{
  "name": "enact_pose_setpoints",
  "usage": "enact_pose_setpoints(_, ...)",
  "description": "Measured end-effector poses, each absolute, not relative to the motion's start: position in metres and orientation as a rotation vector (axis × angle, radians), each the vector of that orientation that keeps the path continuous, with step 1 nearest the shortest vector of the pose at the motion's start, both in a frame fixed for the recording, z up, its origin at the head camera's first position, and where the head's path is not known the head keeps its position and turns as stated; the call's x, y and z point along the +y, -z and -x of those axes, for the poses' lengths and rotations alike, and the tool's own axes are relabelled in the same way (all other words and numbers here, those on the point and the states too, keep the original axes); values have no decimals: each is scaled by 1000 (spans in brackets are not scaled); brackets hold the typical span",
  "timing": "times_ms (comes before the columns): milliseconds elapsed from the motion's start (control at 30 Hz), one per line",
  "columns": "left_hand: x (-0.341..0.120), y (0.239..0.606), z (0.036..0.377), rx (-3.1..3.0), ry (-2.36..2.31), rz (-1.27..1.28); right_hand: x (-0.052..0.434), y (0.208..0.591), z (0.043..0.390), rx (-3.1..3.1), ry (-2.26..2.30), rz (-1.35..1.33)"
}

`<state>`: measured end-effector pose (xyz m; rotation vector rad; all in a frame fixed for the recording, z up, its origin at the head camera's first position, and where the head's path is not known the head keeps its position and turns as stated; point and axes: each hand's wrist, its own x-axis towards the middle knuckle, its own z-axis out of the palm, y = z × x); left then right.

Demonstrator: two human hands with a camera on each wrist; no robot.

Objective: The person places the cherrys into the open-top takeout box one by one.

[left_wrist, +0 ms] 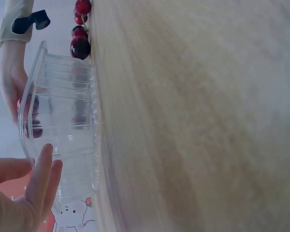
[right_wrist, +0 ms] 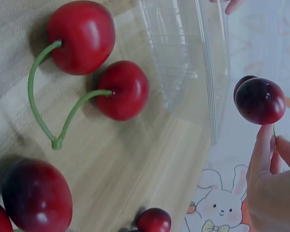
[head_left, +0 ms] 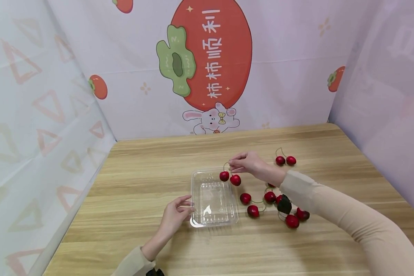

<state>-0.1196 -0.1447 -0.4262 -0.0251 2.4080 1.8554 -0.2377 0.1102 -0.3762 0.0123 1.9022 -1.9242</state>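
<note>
My right hand [head_left: 250, 164] pinches the green stem of a pair of red cherries [head_left: 235, 180], which hang over the right side of a clear plastic container [head_left: 197, 195]. In the right wrist view, the dark red cherries [right_wrist: 260, 100] overlap each other at my fingertips. At the container's left side is my left hand [head_left: 174, 214], its fingers extended and their tips right at the rim and wall. The left wrist view shows these fingers [left_wrist: 41, 174] spread along the clear side. The container stands upright on the wooden table, nothing inside it.
Right of the container lie several more cherries [head_left: 253, 211], some joined by stems, some partly behind a dark green leaf-like piece [head_left: 284, 205]. Another cherry pair [head_left: 285, 160] lies farther back. The wooden table [head_left: 141, 165] ends at a printed cloth backdrop [head_left: 141, 103].
</note>
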Motion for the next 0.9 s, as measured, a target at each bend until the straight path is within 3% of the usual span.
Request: enact_pose_setpoints(900,-144,427,120,2393,-1860,34,94,396,225,2035,1953,-5)
